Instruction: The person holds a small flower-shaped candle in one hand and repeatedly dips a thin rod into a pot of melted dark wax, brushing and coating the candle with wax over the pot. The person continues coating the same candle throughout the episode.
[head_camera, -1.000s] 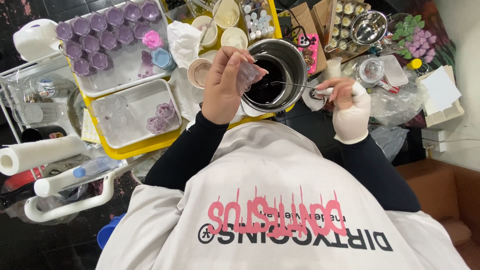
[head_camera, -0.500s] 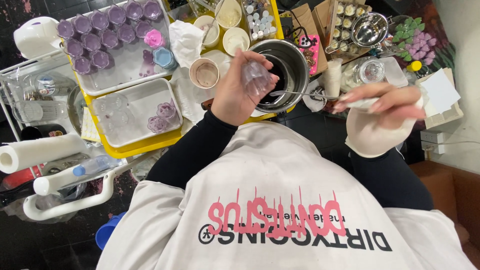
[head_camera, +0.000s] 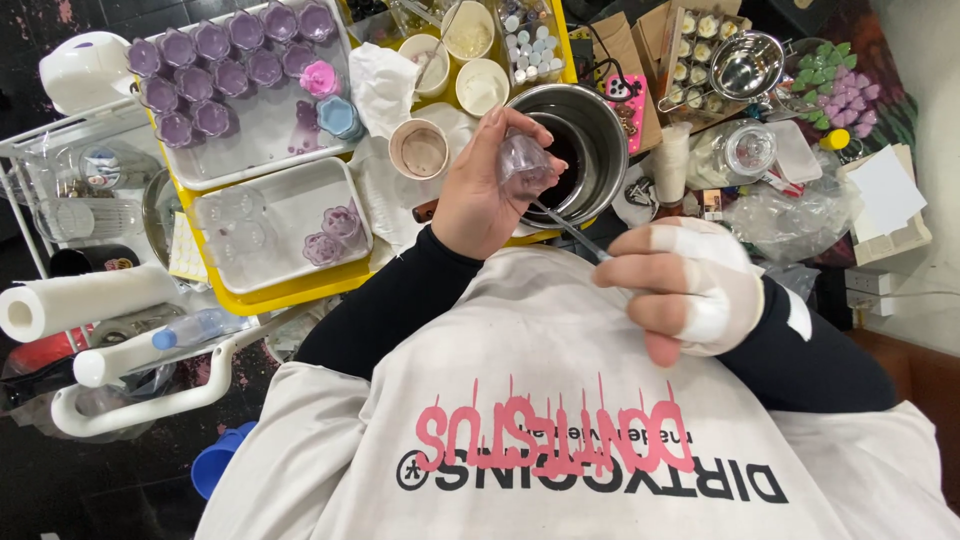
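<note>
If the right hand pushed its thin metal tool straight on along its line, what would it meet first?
Probably the small clear mould held by the left hand; the right hand aims the tool up at it, with the steel pot behind. Depth is unclear.

I see a dark tiled floor (head_camera: 60, 480) with pinkish stains, a white wire cart (head_camera: 55, 150) at far left, and a brown seat (head_camera: 915, 370) against a pale wall (head_camera: 925, 60) at right.
</note>
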